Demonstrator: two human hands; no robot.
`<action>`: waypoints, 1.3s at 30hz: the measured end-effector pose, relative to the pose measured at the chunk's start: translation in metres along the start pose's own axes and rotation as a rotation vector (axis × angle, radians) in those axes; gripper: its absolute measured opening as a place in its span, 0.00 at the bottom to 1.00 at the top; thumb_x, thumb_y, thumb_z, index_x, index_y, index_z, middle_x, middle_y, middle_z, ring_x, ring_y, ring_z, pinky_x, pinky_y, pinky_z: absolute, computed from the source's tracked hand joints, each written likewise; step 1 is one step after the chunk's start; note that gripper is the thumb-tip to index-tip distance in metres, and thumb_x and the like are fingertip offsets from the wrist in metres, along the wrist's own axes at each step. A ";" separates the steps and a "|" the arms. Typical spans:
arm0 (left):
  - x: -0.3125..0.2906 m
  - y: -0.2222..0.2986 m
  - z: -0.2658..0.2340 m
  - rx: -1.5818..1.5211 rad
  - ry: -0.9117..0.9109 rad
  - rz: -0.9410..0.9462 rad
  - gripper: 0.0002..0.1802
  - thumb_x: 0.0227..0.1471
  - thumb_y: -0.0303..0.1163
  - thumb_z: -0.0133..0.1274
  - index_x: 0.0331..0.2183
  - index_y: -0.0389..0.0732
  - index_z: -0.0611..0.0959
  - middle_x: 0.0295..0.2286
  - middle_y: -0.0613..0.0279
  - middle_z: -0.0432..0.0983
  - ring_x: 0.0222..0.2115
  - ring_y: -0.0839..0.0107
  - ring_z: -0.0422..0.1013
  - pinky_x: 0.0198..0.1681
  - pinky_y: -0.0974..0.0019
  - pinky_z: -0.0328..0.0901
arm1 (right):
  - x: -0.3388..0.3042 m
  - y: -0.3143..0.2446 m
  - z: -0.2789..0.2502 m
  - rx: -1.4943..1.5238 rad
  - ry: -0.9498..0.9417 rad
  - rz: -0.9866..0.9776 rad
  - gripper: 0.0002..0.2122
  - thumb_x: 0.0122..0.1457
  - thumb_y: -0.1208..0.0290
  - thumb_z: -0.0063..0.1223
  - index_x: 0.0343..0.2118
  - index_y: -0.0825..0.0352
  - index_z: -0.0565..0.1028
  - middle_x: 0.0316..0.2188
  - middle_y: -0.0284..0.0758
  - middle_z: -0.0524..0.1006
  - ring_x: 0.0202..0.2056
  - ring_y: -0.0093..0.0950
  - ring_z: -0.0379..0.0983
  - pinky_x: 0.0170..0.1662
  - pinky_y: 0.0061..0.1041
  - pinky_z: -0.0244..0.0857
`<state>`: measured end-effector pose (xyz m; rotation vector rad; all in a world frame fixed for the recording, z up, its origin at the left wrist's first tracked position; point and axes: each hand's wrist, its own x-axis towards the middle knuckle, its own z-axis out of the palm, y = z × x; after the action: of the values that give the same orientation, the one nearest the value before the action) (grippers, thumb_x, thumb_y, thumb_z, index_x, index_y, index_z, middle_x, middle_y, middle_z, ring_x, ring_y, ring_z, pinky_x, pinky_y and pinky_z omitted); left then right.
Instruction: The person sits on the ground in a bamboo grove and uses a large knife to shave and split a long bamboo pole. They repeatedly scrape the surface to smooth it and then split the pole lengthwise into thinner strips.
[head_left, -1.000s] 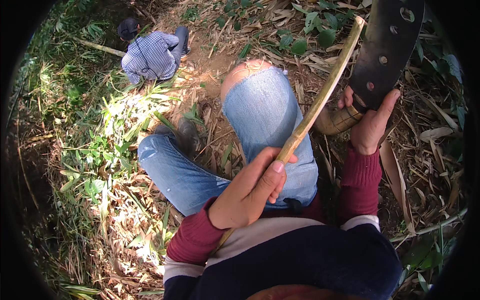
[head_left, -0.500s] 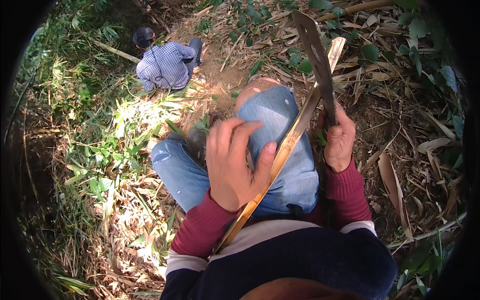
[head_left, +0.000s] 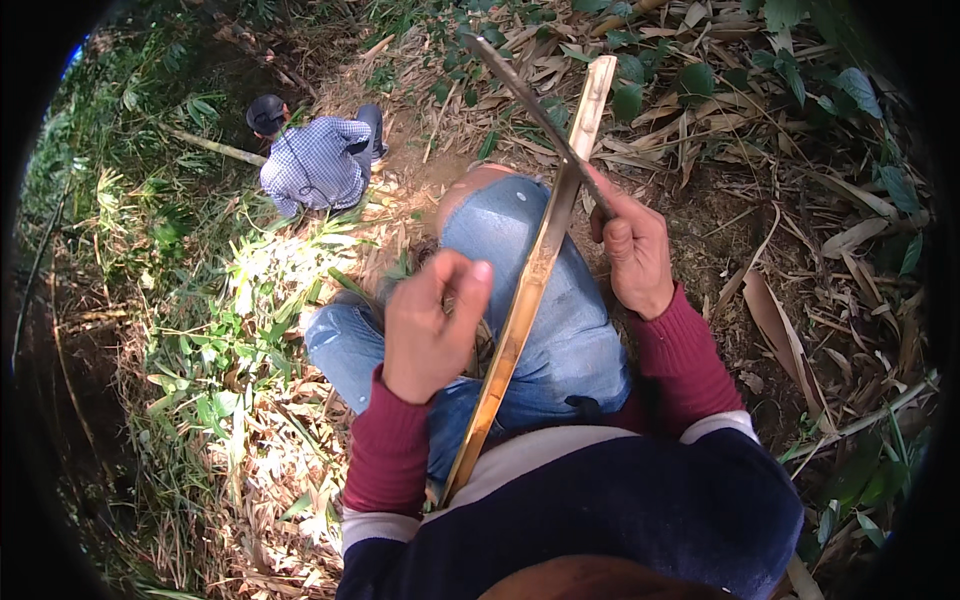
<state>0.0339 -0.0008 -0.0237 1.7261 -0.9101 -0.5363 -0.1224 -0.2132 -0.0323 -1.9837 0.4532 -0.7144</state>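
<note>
A split bamboo strip [head_left: 530,285] slants across my jeans from my waist, its pale upper end reaching past my raised knee. My right hand [head_left: 637,250] is closed round a machete [head_left: 530,100], though its grip is mostly hidden by the fingers. The blade points up and left and crosses over the strip near its upper part; whether they touch I cannot tell. Left of the strip and apart from it, my left hand [head_left: 430,325] hovers over my legs. Its fingers are loosely curled, the thumb stands away from them, and nothing shows in it.
Ahead on the left, a person [head_left: 315,160] in a checked shirt and dark cap sits on the ground, back turned, near a bamboo pole [head_left: 215,147]. Dry leaves and bamboo sheaths [head_left: 780,330] litter the ground to my right. Green undergrowth [head_left: 195,350] grows on the left.
My left hand has drawn back leftward off the strip, its fingers curling in. The machete has swung leftward, its blade tilting lower across the strip, and my right hand has shifted left.
</note>
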 end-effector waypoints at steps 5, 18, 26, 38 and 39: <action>-0.021 0.024 0.015 -0.734 -0.378 -0.515 0.15 0.70 0.41 0.51 0.43 0.42 0.66 0.26 0.57 0.78 0.22 0.74 0.74 0.24 0.73 0.66 | 0.008 -0.001 0.013 -0.064 0.032 -0.146 0.33 0.66 0.37 0.48 0.63 0.58 0.74 0.44 0.45 0.83 0.42 0.38 0.82 0.46 0.31 0.73; -0.023 0.026 0.008 -0.344 -0.339 -0.475 0.16 0.73 0.37 0.40 0.41 0.34 0.73 0.17 0.62 0.69 0.12 0.76 0.67 0.16 0.71 0.63 | -0.020 -0.024 0.019 -0.504 -0.036 -0.364 0.35 0.51 0.37 0.65 0.53 0.63 0.78 0.26 0.36 0.71 0.28 0.37 0.70 0.34 0.35 0.64; -0.020 0.034 0.021 -0.295 -0.273 -0.445 0.17 0.73 0.41 0.39 0.41 0.36 0.72 0.18 0.63 0.70 0.12 0.76 0.67 0.16 0.70 0.63 | 0.016 -0.024 0.012 -0.619 0.069 -0.312 0.30 0.54 0.41 0.65 0.49 0.63 0.79 0.29 0.38 0.77 0.31 0.39 0.75 0.35 0.36 0.68; -0.020 0.037 0.025 -0.224 -0.243 -0.467 0.17 0.73 0.42 0.39 0.41 0.37 0.72 0.18 0.62 0.71 0.12 0.75 0.67 0.17 0.69 0.63 | 0.097 -0.001 -0.008 -0.632 0.164 -0.131 0.31 0.59 0.31 0.51 0.44 0.58 0.78 0.26 0.38 0.79 0.32 0.40 0.80 0.33 0.41 0.71; -0.019 0.037 0.026 -0.232 -0.239 -0.462 0.17 0.73 0.42 0.40 0.41 0.37 0.72 0.18 0.62 0.71 0.12 0.75 0.67 0.17 0.69 0.63 | 0.088 -0.001 -0.009 -0.609 0.151 -0.157 0.31 0.59 0.31 0.52 0.45 0.59 0.78 0.26 0.38 0.79 0.32 0.40 0.80 0.34 0.41 0.71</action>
<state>-0.0082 -0.0062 0.0005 1.6810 -0.5769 -1.1274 -0.0616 -0.2690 -0.0018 -2.5650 0.6692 -0.9040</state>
